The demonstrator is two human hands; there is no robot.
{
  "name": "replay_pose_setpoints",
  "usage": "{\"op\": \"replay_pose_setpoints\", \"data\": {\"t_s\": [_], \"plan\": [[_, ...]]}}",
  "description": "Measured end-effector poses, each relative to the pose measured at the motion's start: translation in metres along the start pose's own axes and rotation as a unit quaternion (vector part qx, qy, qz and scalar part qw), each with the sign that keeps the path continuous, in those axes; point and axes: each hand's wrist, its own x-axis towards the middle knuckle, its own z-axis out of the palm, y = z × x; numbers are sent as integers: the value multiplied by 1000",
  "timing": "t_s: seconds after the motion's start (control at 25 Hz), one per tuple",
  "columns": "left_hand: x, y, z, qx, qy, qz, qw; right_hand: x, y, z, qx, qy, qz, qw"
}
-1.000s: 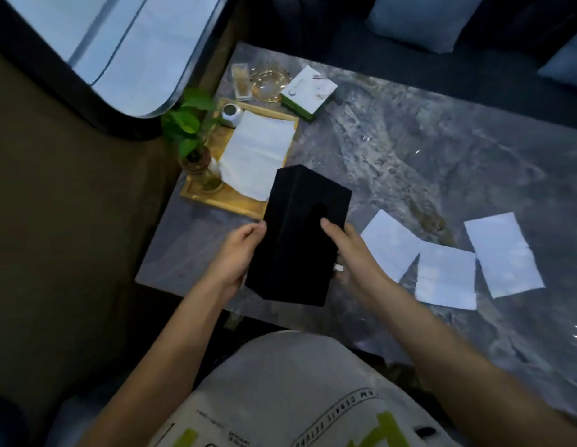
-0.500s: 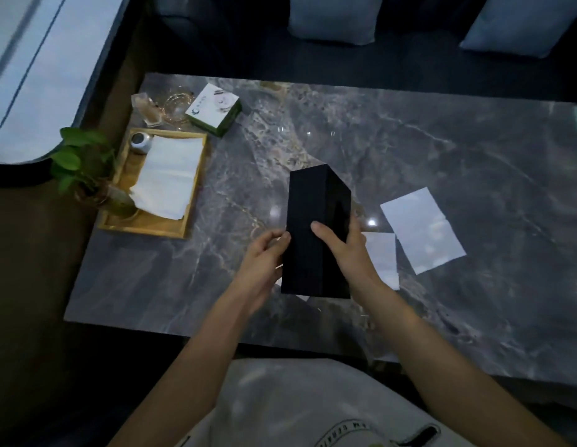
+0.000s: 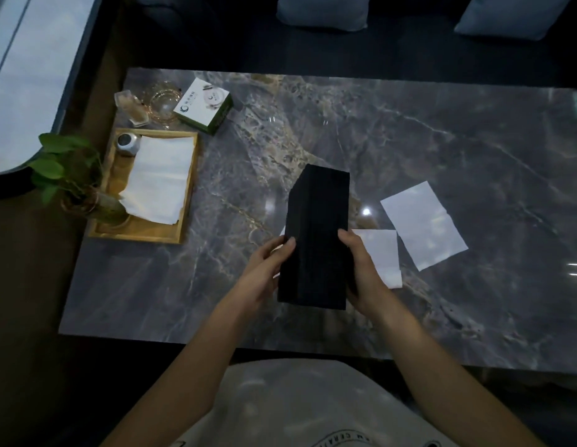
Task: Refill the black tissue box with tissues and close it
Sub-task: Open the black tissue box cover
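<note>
A tall black tissue box [image 3: 316, 233] is held over the marble table [image 3: 442, 156], lengthwise away from me. My left hand [image 3: 268, 269] grips its left side and my right hand [image 3: 361, 269] grips its right side, near the lower end. Its opening is hidden from me. Two white tissues lie flat to the right: one tissue [image 3: 380, 253] partly behind my right hand, another tissue [image 3: 422, 224] further right. A sliver of white shows beside my left hand, under the box.
A wooden tray [image 3: 145, 232] at the left holds a white tissue stack [image 3: 161, 179], a small jar [image 3: 127, 144] and a potted plant [image 3: 71, 185]. Behind it stand a glass ashtray [image 3: 164, 103], a small container [image 3: 130, 108] and a white-green box [image 3: 204, 105]. Cushions line a sofa beyond.
The box came from near the tray to the middle of the table, over the loose tissues, now covering the leftmost one. Both hands kept their grip. My view shifted right.
</note>
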Motion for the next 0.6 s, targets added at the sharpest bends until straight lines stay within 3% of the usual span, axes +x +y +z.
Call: {"op": "replay_pose_setpoints", "data": {"t_s": [0.16, 0.36, 0.48, 0.6], "plan": [[-2, 3, -13, -3, 103, 85, 991, 8, -2, 6, -144, 72, -73, 984], [-2, 22, -25, 16, 44, 123, 991, 16, -2, 14, -211, 80, -103, 969], [-2, 25, -28, 26, 22, 142, 989, 24, -7, 17, -303, 135, -77, 940], [-2, 28, -30, 7, -2, 140, 990, 28, -5, 15, -259, 140, -74, 953]]}}
